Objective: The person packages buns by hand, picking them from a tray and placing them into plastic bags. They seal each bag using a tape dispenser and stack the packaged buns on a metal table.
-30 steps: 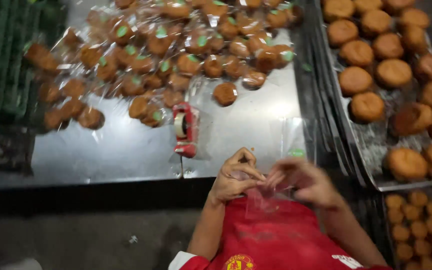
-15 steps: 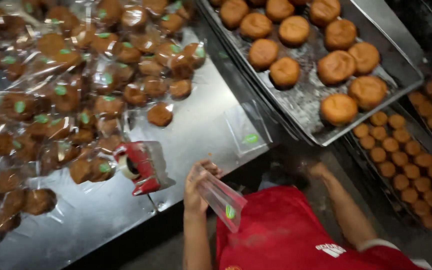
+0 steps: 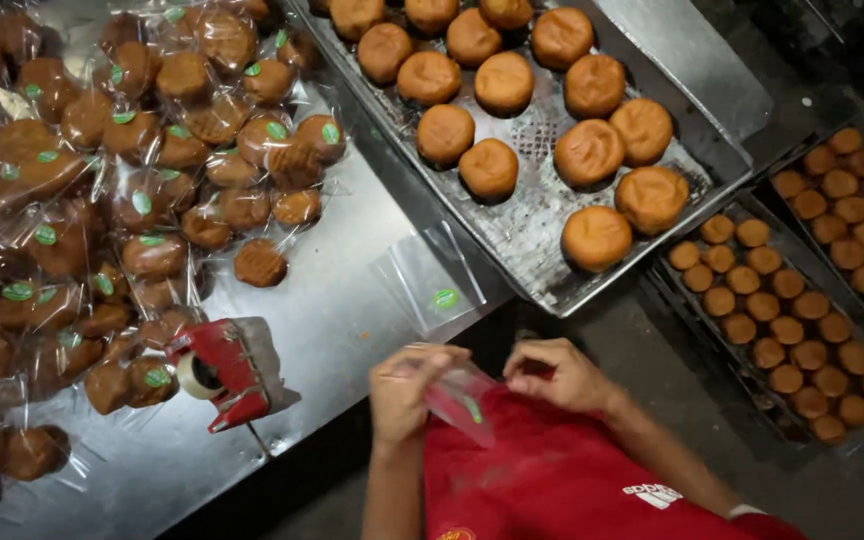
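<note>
- Both hands are down by the red shirt (image 3: pixel 552 480), just off the edge of the steel surface (image 3: pixel 352 330), working one small clear plastic bag (image 3: pixel 460 400).
- The left hand (image 3: pixel 407 385) pinches the bag's upper edge; the right hand (image 3: pixel 557 372) has its fingertips on the other corner.
- The bag is see-through and flat, looks empty, with a little green oval sticker near its lower end. It hangs tilted between the two hands.
- Another empty bag (image 3: pixel 430 280) of the same kind lies on the surface beside the tray (image 3: pixel 542 240) of round brown pastries.
- A red tape dispenser (image 3: pixel 224 372) sits left of the hands, next to a big pile of already-bagged pastries (image 3: pixel 122 200).
- Lower trays of smaller pastries (image 3: pixel 802 300) sit off to the right.
</note>
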